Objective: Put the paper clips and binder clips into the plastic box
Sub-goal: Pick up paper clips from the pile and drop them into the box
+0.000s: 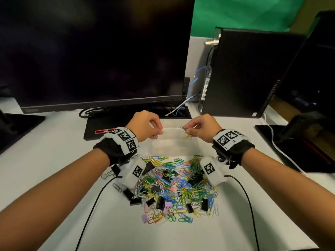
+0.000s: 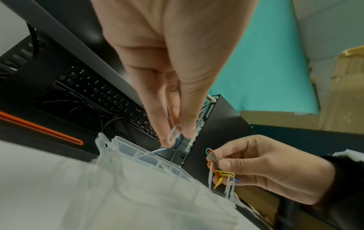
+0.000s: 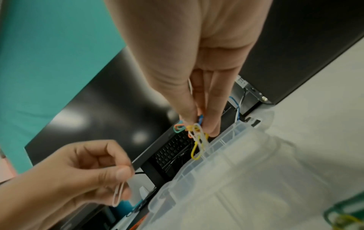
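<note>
A clear plastic box (image 1: 174,147) stands on the white desk between my wrists, seen close in the left wrist view (image 2: 157,179) and the right wrist view (image 3: 226,179). My left hand (image 1: 157,132) pinches one white paper clip (image 2: 173,137) above the box's left rim. Over the box, my right hand (image 1: 188,130) pinches a bunch of coloured paper clips (image 1: 185,132), which dangle from the fingertips (image 3: 197,135). A heap of coloured paper clips and binder clips (image 1: 172,187) lies on the desk in front of the box.
A dark monitor (image 1: 90,51) stands behind the box, with its base and cables (image 1: 126,120) right at the box's far side. A black computer tower (image 1: 244,73) is at the back right. Another monitor's base (image 1: 290,151) sits on the right.
</note>
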Action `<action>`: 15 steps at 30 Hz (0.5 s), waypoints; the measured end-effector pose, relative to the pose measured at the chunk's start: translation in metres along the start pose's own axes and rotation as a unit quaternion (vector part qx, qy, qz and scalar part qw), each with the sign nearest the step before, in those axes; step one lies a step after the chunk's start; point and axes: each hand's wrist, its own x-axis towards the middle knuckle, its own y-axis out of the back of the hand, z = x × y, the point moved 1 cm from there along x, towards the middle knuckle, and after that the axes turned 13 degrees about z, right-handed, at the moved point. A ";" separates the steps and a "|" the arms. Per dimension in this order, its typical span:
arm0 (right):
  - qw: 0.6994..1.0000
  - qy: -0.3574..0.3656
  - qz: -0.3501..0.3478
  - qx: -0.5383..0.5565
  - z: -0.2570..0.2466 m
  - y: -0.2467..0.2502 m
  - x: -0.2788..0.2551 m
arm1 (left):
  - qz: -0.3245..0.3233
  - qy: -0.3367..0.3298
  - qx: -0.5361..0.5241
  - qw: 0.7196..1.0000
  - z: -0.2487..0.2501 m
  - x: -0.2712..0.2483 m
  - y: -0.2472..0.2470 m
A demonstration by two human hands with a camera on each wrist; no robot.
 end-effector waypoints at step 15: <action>0.996 0.044 -0.076 -0.014 0.019 -0.008 0.010 | -0.065 0.029 0.056 0.996 0.008 0.025 -0.031</action>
